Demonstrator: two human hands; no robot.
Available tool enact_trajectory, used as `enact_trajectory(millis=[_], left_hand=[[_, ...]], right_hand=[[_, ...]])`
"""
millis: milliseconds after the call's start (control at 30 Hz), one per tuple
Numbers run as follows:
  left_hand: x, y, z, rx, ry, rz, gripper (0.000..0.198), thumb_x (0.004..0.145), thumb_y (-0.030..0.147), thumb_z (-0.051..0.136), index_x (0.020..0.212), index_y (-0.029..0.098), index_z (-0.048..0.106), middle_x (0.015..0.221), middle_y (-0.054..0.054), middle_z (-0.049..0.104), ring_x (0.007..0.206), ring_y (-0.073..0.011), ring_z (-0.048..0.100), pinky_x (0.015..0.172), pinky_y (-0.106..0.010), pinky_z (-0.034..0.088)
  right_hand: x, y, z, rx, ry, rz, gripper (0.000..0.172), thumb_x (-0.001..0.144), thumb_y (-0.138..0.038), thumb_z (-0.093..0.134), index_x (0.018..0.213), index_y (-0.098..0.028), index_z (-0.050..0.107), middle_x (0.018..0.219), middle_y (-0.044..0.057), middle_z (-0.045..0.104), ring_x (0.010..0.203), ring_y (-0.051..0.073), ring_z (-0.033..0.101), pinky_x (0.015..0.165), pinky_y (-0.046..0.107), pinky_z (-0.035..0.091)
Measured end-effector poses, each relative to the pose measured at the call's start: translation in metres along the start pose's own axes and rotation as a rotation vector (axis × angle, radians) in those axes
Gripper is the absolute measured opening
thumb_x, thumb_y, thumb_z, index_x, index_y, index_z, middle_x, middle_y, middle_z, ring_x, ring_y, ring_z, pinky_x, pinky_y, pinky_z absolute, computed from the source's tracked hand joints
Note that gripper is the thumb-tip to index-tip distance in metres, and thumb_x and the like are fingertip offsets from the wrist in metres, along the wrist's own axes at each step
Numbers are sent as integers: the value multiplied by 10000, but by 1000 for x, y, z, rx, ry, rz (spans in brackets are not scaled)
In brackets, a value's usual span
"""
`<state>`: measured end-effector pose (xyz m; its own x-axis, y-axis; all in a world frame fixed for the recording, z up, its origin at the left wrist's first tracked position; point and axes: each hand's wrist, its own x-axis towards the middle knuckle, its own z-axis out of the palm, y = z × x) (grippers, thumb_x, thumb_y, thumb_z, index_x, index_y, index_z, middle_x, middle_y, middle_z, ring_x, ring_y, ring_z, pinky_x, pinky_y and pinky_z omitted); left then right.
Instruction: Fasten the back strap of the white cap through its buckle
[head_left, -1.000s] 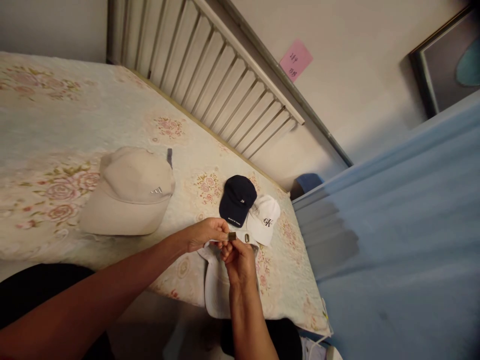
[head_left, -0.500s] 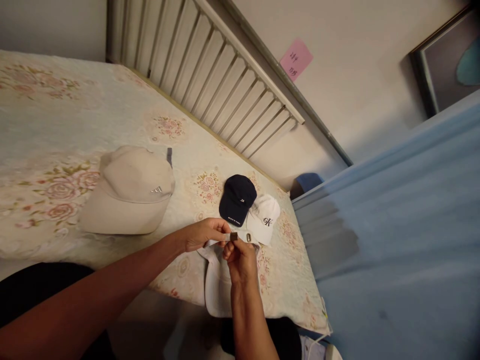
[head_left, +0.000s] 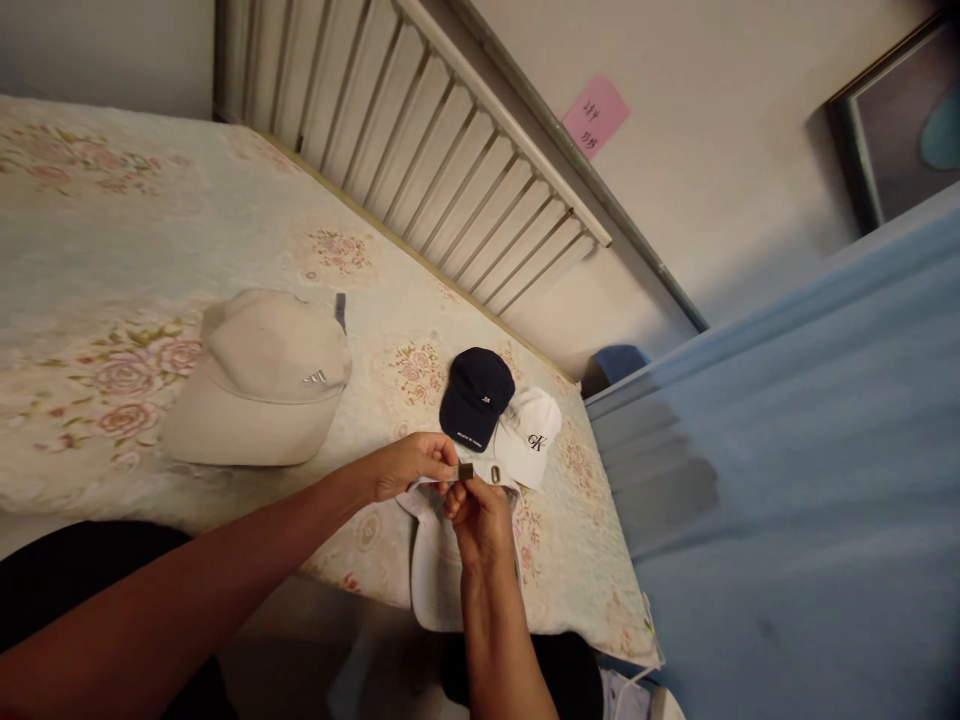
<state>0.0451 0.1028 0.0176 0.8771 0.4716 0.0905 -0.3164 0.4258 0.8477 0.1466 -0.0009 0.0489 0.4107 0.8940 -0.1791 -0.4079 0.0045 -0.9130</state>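
Currently, the left hand (head_left: 412,466) pinches the strap (head_left: 454,472) of a pale cap (head_left: 435,585); the right hand (head_left: 480,520), fingers curled, grips near its metal clasp (head_left: 466,471). The cap is below them, at the floral cloth's (head_left: 360,550) edge.

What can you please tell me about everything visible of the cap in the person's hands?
The cap is whitish and looks like cloth, its curved brim pointing toward the person at the near edge of the flowered cover. Its strap carries a dark, metallic-looking clasp; an oval, metal-rimmed eyelet shows nearby. The left hand pinches the strap, and the right hand grips at the clasp. The right forearm hides part of the cap.
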Motion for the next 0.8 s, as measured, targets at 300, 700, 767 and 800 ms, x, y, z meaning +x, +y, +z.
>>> enact_trajectory(millis=[300, 700, 767, 800], left_hand=[[-1, -1, 0, -28, -52, -3, 185, 701, 252, 680, 775, 147, 547, 623, -5, 625, 555, -123, 573, 513, -233, 293], [-2, -1, 0, -54, -93, 5, 176, 718, 244, 669, 788, 142, 544, 637, -29, 658, 568, -136, 596, 540, -247, 339], [-2, -2, -1, -61, -111, 3, 181, 725, 256, 668, 793, 142, 545, 638, -37, 664, 566, -140, 599, 537, -247, 337], [-1, -2, -1, -64, -117, 3, 183, 727, 258, 668, 794, 142, 544, 639, -41, 666, 564, -140, 600, 534, -245, 333]], right_hand=[[-1, -1, 2, 13, -18, -4, 262, 724, -258, 651, 517, -164, 522, 446, -28, 505, 423, 87, 459, 421, 208, 358], [-2, -1, 2, 0, -24, -9, 279, 697, -293, 741, 535, -129, 586, 473, -8, 547, 442, 86, 496, 473, 214, 460], [-2, -2, 2, -13, -16, -21, 278, 703, -293, 738, 539, -121, 594, 480, -1, 554, 452, 91, 509, 478, 216, 462], [-3, -2, 3, -18, -12, -24, 275, 706, -291, 736, 543, -119, 597, 485, 1, 557, 457, 93, 515, 480, 218, 463]])
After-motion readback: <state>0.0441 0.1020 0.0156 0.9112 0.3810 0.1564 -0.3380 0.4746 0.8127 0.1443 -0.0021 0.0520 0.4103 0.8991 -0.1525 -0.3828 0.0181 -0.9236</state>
